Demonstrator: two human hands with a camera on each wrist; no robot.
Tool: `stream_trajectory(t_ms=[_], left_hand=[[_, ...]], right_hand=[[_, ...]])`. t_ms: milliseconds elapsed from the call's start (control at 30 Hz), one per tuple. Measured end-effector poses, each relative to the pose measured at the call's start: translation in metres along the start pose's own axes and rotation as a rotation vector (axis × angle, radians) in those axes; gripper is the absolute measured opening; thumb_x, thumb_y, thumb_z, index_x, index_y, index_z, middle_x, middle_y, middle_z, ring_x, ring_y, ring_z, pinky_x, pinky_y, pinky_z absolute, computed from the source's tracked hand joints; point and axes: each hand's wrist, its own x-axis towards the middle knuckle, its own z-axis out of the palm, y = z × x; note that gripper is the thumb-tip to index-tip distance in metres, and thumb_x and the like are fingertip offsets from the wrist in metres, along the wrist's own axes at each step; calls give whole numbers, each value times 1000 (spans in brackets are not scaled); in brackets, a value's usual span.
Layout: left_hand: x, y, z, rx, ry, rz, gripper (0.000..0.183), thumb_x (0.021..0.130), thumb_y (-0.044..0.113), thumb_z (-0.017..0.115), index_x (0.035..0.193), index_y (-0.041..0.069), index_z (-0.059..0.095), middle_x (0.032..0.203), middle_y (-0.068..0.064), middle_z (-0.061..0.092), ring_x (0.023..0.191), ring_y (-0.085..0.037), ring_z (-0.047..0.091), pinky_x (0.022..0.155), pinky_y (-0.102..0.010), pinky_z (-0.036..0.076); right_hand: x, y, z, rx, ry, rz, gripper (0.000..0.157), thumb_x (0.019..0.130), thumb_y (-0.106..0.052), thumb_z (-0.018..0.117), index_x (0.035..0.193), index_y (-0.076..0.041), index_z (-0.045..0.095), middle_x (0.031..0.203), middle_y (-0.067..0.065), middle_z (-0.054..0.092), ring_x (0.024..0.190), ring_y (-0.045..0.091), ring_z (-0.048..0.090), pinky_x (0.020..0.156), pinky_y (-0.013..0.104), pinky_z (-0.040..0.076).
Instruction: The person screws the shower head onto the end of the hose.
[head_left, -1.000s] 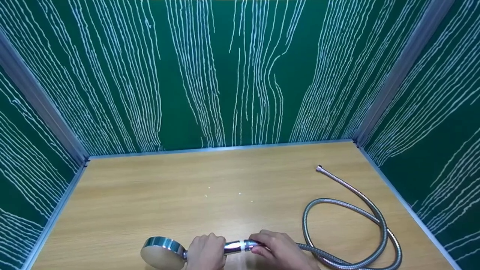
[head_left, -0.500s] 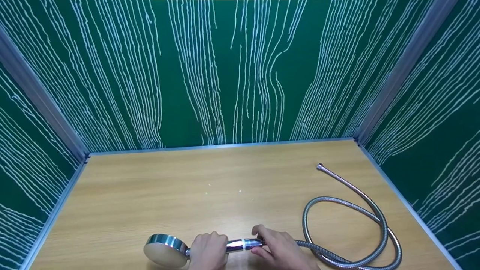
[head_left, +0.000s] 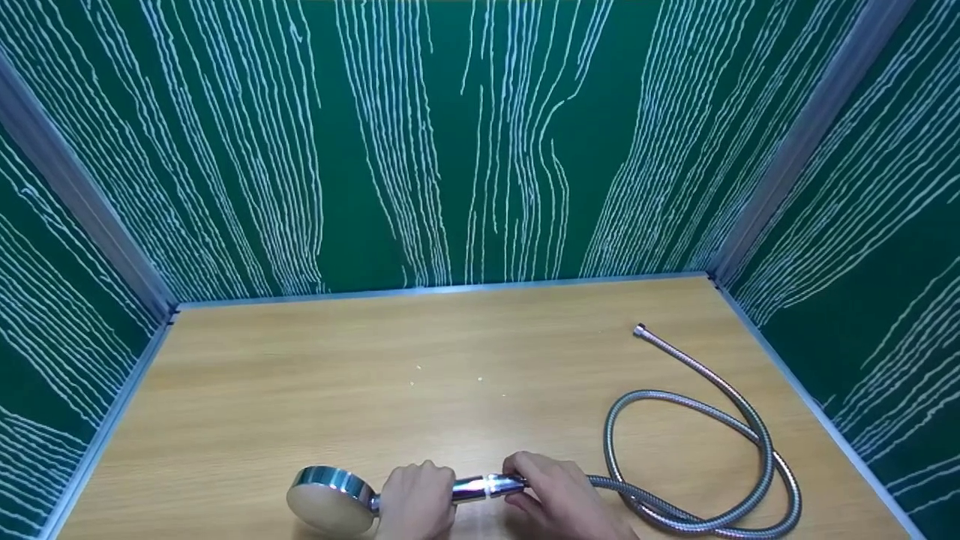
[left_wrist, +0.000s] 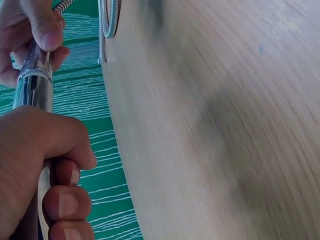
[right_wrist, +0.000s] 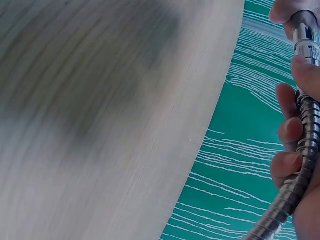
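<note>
My left hand [head_left: 417, 496] grips the chrome handle [head_left: 469, 490] of a shower head [head_left: 328, 506], whose round pale face lies to the left. Curled fingers [left_wrist: 67, 202] wrap the handle in the left wrist view. Against the handle's right end sits the shiny conical connector [head_left: 507, 484] of a metal shower hose, in line with it. Thumb and fingers of my right hand [head_left: 559, 495] pinch this connector. Several right fingers also curl by the ribbed hose [right_wrist: 300, 175] in the right wrist view. The thread inside the joint is hidden.
The hose's loop [head_left: 763, 450] lies on the right of the wood-look table [head_left: 300, 390], its free end [head_left: 640, 331] toward the back. Green panels [head_left: 360, 255] with white wavy lines enclose the table's back and sides. A few tiny white specks [head_left: 480, 379] dot the surface.
The pale gap between connector and handle has narrowed. My right fingers have shifted and lifted around the connector, then come down on it again. The left hand keeps its grip.
</note>
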Motion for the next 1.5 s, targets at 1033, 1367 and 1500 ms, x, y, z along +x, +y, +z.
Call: stream_trajectory(t_ms=[1033, 1367, 1500], left_hand=[[-1, 0, 3, 43, 25, 14, 12, 66, 9, 66, 56, 12, 60, 43, 4, 42, 41, -7, 31, 38, -24, 30], [-2, 1, 4, 67, 44, 11, 13, 66, 10, 66, 56, 14, 58, 46, 5, 43, 43, -8, 31, 39, -27, 32], [-2, 1, 5, 63, 56, 21, 18, 63, 8, 65, 51, 15, 53, 44, 6, 40, 42, -8, 28, 38, -26, 29]], right_hand=[[-3, 1, 5, 36, -51, 66, 30, 89, -25, 65, 113, -15, 50, 96, -8, 58, 80, 0, 48, 69, 21, 45], [-5, 2, 6, 47, 24, 9, 21, 90, -25, 63, 107, -19, 53, 94, -11, 59, 82, -1, 51, 71, 22, 48], [-6, 4, 9, 22, 87, -54, 19, 92, -30, 59, 105, -17, 55, 92, -11, 59, 80, -2, 49, 69, 19, 46]])
